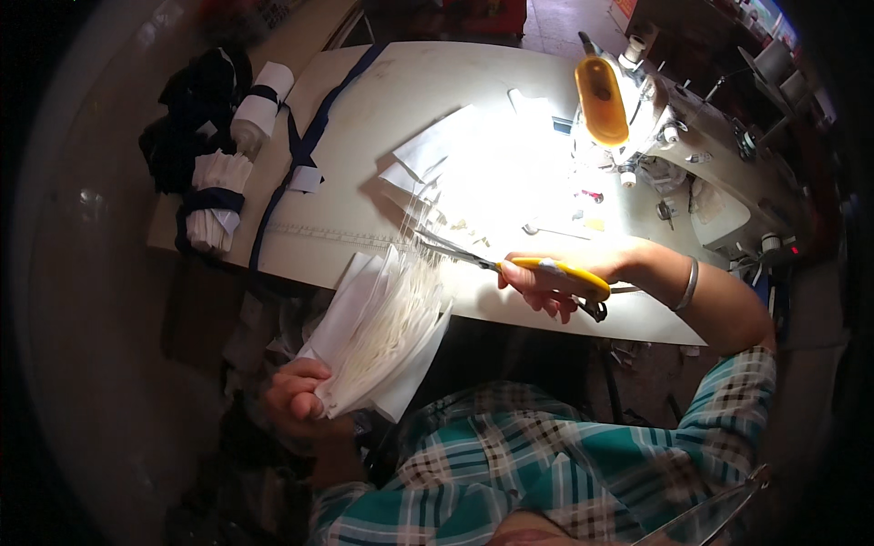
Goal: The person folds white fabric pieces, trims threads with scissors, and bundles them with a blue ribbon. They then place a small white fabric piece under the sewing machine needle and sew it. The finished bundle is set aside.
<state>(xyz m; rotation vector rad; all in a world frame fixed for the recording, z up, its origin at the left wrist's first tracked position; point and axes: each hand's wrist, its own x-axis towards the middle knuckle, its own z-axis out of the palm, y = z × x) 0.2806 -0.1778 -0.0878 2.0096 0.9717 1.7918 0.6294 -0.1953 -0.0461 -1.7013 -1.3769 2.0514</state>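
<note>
Table [355,118] lit; our left hand [300,391] clutches the bundle [373,341], likely tautening threads [416,217] toward scissors [587,284] our right hand [551,287] grips.

Harsh white glare washes out the pale, smooth-topped worktable [341,118] toward one o'clock, beside the cream-coloured metal sewing machine [728,164]. Flat white sheets [437,150] cast shadow toward nine. Light dims toward seven along the thin white strips [378,332]. Fisheye edges curve, blackening around the rim.
</note>
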